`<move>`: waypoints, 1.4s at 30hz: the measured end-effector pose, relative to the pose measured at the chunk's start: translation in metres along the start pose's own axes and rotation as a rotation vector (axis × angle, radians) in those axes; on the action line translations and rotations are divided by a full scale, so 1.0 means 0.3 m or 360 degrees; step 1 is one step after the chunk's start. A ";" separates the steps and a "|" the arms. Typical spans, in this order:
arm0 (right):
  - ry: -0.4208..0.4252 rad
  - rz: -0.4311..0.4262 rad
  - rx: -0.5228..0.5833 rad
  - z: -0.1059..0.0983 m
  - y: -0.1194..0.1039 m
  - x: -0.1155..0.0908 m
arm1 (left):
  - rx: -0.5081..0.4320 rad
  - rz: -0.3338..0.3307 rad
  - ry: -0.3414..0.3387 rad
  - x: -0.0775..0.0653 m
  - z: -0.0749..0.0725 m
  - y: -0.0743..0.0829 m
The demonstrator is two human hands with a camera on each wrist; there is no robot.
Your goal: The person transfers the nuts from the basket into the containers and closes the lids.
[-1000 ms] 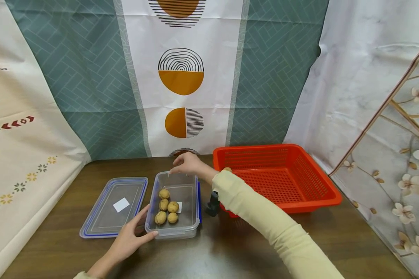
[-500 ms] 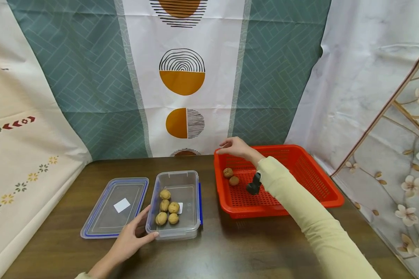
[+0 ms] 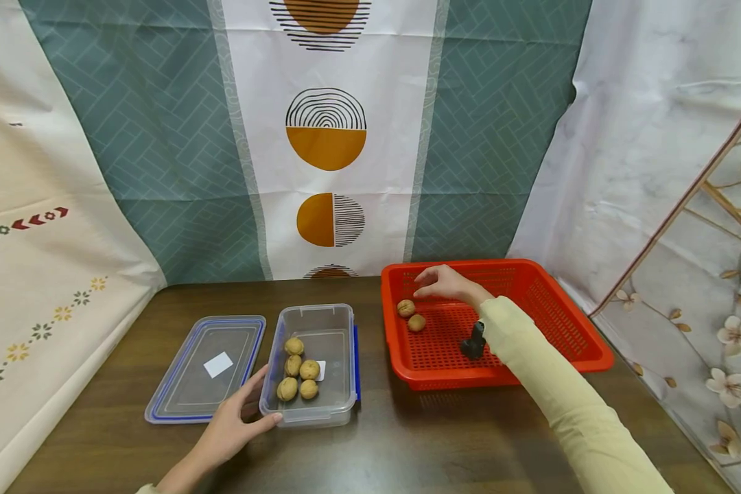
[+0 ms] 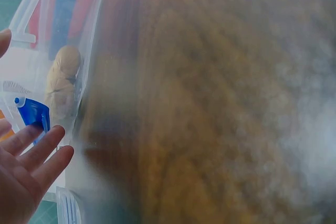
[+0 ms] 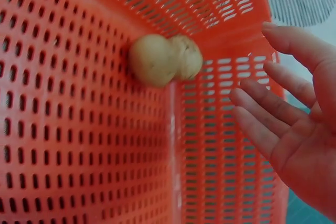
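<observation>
My left hand (image 3: 228,427) rests against the near left corner of a clear plastic food container (image 3: 336,343), thumb on its front and fingers along its left side. In the left wrist view those fingers lie fairly straight by a blue latch (image 4: 34,114). Several walnuts (image 3: 287,389) sit in the container's left half. Over the red plastic basket (image 3: 435,379), my right hand (image 3: 447,283) hangs with loosely spread fingers and nothing in them. Below it, two walnuts, one (image 3: 405,308) behind the other (image 3: 416,322), lie at the basket's left end; the right wrist view shows them touching.
A clear lid (image 3: 191,384) with a blue seal lies flat on the brown table (image 3: 401,453), left of the container. A strip of table separates container and basket. Patterned cloths (image 3: 488,137) hang at the back and sides.
My right hand has moved right, from above the container to above the basket, and lowered toward the walnuts there. The left hand stays at the container's corner.
</observation>
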State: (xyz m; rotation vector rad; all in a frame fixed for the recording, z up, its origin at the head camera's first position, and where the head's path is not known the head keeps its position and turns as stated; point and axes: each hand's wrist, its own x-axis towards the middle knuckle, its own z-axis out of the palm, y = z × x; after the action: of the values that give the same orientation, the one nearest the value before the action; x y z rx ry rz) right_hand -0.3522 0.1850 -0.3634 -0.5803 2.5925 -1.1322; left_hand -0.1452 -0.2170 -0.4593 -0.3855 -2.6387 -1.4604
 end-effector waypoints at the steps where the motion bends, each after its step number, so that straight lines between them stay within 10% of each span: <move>1: -0.0019 0.0000 0.0024 0.002 0.011 -0.001 | -0.0005 -0.0005 -0.0002 0.000 0.000 0.000; 14: -0.0350 0.0065 0.0129 0.046 0.118 0.004 | 0.0016 0.0055 0.0028 0.002 0.005 -0.008; 42: -0.0468 0.0141 0.0173 0.091 0.138 0.044 | 0.0010 0.0010 0.0027 0.002 0.005 -0.010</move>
State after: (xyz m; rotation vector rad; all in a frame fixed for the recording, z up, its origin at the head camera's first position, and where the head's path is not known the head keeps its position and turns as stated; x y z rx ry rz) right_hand -0.3641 0.1871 -0.4134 -0.5558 2.2700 -1.0631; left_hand -0.1464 -0.2173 -0.4625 -0.3792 -2.6260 -1.4466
